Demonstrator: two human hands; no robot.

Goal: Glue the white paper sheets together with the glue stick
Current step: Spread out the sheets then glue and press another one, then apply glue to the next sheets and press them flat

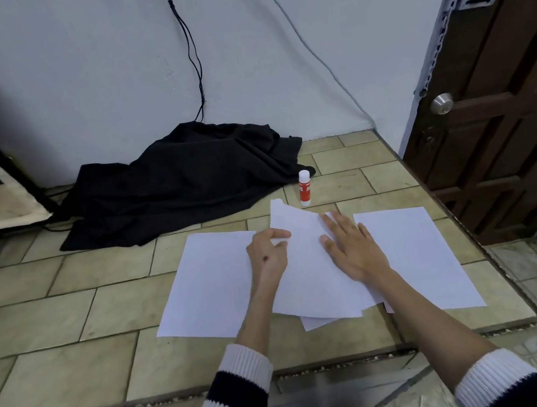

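Beige floor tiles (80, 317) run up to a pale wall (72, 75), with a dark wooden door (503, 104) at the right and a heap of black cloth (182, 184) lying against the wall under a hanging black cable (189, 43).

Three lots of white paper lie side by side on the tiles. A left sheet (209, 286) lies flat, a right sheet (417, 252) lies flat well over toward the door, and between them a middle sheet (306, 266) sits askew — its far end overlapping neither neighbour much, its near end resting on another sheet edge (313, 323) that peeks out beneath.

The left hand (266, 251) pinches the left edge of the middle sheet between thumb and curled fingers. The right hand (351, 247) lies flat on top of the same sheet, fingers straight and spread, pressing it down.

The glue stick (305, 188) stands upright on the tiles just beyond the far corner of the middle sheet, white cap on, red-and-white label — untouched by either hand and just beside the black cloth's edge.

Both forearms show striped black-and-white knit cuffs (244, 370) pushed back.
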